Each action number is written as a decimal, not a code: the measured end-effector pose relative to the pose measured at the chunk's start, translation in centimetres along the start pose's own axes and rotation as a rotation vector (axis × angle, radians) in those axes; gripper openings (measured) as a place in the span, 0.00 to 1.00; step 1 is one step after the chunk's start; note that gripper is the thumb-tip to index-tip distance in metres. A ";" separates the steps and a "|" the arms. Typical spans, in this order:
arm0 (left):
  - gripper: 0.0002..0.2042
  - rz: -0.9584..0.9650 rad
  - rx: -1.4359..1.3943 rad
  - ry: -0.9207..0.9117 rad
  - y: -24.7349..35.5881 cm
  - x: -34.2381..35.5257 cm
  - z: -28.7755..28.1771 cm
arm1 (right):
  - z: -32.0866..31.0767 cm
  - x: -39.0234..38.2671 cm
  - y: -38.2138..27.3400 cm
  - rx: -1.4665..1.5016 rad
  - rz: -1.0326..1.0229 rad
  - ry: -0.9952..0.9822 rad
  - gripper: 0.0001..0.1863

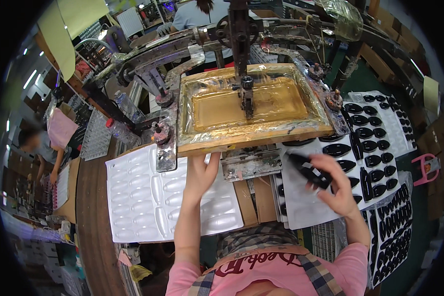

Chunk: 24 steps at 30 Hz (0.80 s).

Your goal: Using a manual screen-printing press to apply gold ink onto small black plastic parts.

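Observation:
My right hand grips a glossy black bottle-shaped piece with pale marks on its side, tilted above the right-hand tray. My left hand reaches up under the front edge of the wooden screen frame, which hides its fingertips, so I cannot tell what they touch. Gold ink lies on the screen inside that frame, and a squeegee holder comes down into it. Below the frame, between my hands, sits a stained metal fixture. Several black pieces lie in the white tray on the right.
A white moulded tray with bottle-shaped hollows lies on the left. More black pieces fill trays farther right. A red-capped bottle stands left of the press arm. Another person works at far left, and one more behind the press.

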<state>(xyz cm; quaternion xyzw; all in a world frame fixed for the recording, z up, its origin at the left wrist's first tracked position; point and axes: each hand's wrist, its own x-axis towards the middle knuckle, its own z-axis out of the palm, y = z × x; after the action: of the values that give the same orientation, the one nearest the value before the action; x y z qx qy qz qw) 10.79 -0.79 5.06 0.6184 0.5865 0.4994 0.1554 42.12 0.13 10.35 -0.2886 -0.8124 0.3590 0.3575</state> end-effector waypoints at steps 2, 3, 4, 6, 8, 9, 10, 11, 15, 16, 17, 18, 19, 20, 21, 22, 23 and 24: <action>0.08 0.341 0.319 0.000 -3.5 2.4 0.7 | -0.5 0.8 0.1 -0.164 0.047 0.047 0.25; 0.08 0.651 0.628 0.147 -5.6 3.7 1.2 | -0.8 1.3 0.1 -0.282 0.052 0.057 0.26; 0.08 0.665 0.623 0.158 -7.0 5.4 1.7 | -0.9 1.7 0.4 -0.359 0.063 0.083 0.24; 0.08 0.509 0.474 0.110 -8.5 8.7 2.2 | -1.3 2.4 1.8 -0.394 0.022 0.070 0.22; 0.08 0.351 0.334 0.089 -9.1 10.5 2.3 | -1.4 3.5 2.2 -0.359 0.058 0.037 0.21; 0.08 0.290 0.266 0.087 -9.2 10.9 2.1 | -1.3 4.0 2.3 -0.339 0.076 0.021 0.21; 0.08 0.240 0.212 0.088 -9.2 11.4 2.0 | -1.2 4.7 2.4 -0.382 0.033 -0.027 0.20; 0.08 0.204 0.156 0.104 -9.2 11.6 1.7 | -1.0 5.5 2.5 -0.426 -0.011 -0.076 0.19; 0.07 0.060 -0.068 0.213 -8.6 10.0 -0.8 | 2.7 9.4 4.2 -0.394 -0.199 -0.118 0.16; 0.07 0.036 -0.126 0.234 -8.3 9.5 -1.1 | 3.5 9.9 4.5 -0.440 -0.287 -0.095 0.16; 0.07 0.013 -0.171 0.259 -7.9 8.8 -1.5 | 4.2 10.2 5.1 -0.447 -0.265 -0.104 0.16; 0.07 -0.014 -0.168 0.291 -7.8 7.3 -2.7 | 5.4 10.7 5.6 -0.436 -0.255 -0.122 0.17; 0.07 -0.039 -0.153 0.321 -7.5 5.7 -3.6 | 6.2 11.0 5.8 -0.425 -0.246 -0.138 0.17; 0.07 -0.060 -0.132 0.346 -7.3 4.2 -4.4 | 6.9 11.0 5.8 -0.438 -0.235 -0.122 0.17; 0.07 -0.114 -0.145 0.403 -7.3 2.3 -5.2 | 8.1 11.0 5.8 -0.440 -0.235 -0.120 0.18; 0.07 -0.149 -0.151 0.449 -7.2 0.6 -5.5 | 8.7 11.0 5.7 -0.454 -0.228 -0.110 0.18; 0.07 -0.199 -0.212 0.517 -7.8 -0.3 -5.0 | 8.7 10.9 5.7 -0.411 -0.211 -0.127 0.19; 0.08 -0.248 -0.272 0.598 -8.4 -1.5 -4.7 | 8.6 10.8 5.6 -0.367 -0.198 -0.153 0.20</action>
<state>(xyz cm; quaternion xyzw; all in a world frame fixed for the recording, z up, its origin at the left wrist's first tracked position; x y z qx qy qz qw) 2.51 -1.81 0.02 0.3427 0.6046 0.7094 0.1173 30.29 7.91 5.78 -0.2393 -0.9133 0.1893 0.2699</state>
